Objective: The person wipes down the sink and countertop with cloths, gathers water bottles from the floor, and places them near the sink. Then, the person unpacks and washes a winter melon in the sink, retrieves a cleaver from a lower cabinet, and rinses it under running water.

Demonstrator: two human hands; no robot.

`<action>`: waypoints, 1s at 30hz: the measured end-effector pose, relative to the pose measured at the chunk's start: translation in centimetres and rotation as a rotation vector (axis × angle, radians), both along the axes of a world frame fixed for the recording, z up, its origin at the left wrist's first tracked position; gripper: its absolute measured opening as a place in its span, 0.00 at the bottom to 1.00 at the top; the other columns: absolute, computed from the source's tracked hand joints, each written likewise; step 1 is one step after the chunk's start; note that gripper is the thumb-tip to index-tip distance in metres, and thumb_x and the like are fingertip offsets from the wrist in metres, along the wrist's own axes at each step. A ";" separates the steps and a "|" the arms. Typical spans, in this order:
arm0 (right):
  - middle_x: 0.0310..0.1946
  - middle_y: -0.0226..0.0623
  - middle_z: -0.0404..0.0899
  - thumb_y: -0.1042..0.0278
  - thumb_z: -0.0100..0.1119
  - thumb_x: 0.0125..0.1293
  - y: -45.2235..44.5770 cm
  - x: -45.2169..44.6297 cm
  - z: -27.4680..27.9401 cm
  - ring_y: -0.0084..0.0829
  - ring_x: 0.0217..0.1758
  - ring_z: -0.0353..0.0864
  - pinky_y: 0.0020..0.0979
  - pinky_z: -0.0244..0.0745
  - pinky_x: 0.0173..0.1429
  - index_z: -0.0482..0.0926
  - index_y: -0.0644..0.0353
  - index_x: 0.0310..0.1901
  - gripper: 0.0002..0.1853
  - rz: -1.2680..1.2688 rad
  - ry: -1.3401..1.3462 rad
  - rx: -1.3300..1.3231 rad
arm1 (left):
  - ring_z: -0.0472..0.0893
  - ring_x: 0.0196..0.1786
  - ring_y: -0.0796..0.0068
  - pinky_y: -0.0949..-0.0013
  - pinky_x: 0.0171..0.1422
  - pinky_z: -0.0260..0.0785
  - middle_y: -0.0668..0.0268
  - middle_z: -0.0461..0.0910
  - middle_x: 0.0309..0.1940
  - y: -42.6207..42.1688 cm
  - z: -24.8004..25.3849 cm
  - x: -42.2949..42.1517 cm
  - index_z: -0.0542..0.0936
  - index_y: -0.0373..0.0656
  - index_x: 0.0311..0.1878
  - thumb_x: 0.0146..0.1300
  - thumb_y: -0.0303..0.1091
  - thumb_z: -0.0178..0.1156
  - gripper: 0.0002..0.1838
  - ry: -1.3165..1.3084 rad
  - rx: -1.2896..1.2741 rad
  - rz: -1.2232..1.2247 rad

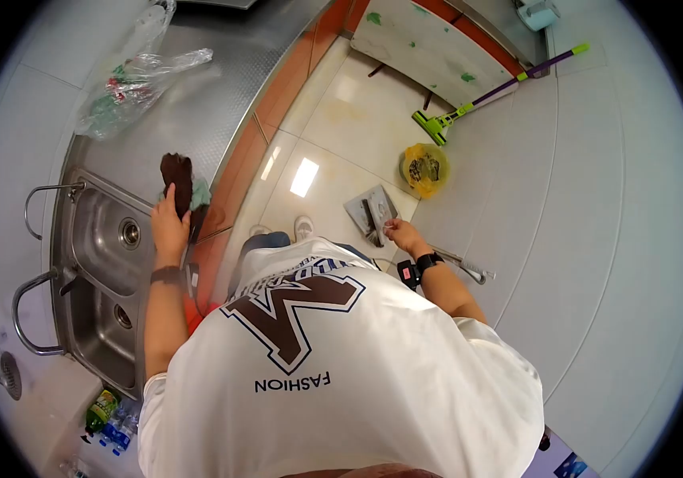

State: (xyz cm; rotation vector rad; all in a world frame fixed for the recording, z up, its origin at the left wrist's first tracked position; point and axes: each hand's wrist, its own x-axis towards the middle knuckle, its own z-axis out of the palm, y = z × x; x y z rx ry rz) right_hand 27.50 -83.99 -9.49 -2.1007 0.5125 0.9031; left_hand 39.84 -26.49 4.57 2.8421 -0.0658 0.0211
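Counter (234, 68): steel, beside double sink (109, 275)
Brown cloth (176, 170): near counter's edge, against pale-green cloth (200, 193)
Left hand (170, 233): grip closed on brown cloth
Right hand (408, 238): fingertips together near dustpan (359, 209), contents unclear

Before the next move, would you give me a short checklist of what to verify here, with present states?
1. Left hand gripping the brown cloth: ok
2. Right hand securely holding something small: cannot tell
3. Dustpan within easy reach of the right hand: ok, it seems
4. Yellow bag lining the bin: ok
5. Plastic bag off the counter: not ok
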 end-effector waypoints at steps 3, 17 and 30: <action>0.41 0.46 0.85 0.62 0.65 0.60 0.5 0.9 -0.9 0.38 0.46 0.84 0.34 0.76 0.53 0.80 0.65 0.53 0.22 -0.090 -0.054 0.022 | 0.73 0.52 0.50 0.53 0.59 0.67 0.57 0.77 0.50 0.0 1.4 -2.4 0.68 0.50 0.69 0.50 0.23 0.66 0.40 0.042 0.052 -0.056; 0.42 0.44 0.85 0.60 0.62 0.62 13.5 21.3 4.5 0.36 0.45 0.84 0.33 0.77 0.53 0.79 0.63 0.55 0.22 0.338 -0.255 0.053 | 0.74 0.51 0.46 0.52 0.55 0.68 0.53 0.76 0.49 10.7 1.8 -20.5 0.68 0.51 0.69 0.49 0.18 0.65 0.41 0.053 -0.059 0.605; 0.60 0.50 0.77 0.57 0.63 0.63 36.1 42.1 17.1 0.45 0.63 0.76 0.38 0.70 0.65 0.74 0.62 0.62 0.28 0.650 -0.764 0.293 | 0.72 0.57 0.47 0.52 0.63 0.65 0.51 0.73 0.52 12.5 0.8 -20.9 0.70 0.51 0.69 0.53 0.43 0.69 0.38 -0.021 0.098 0.815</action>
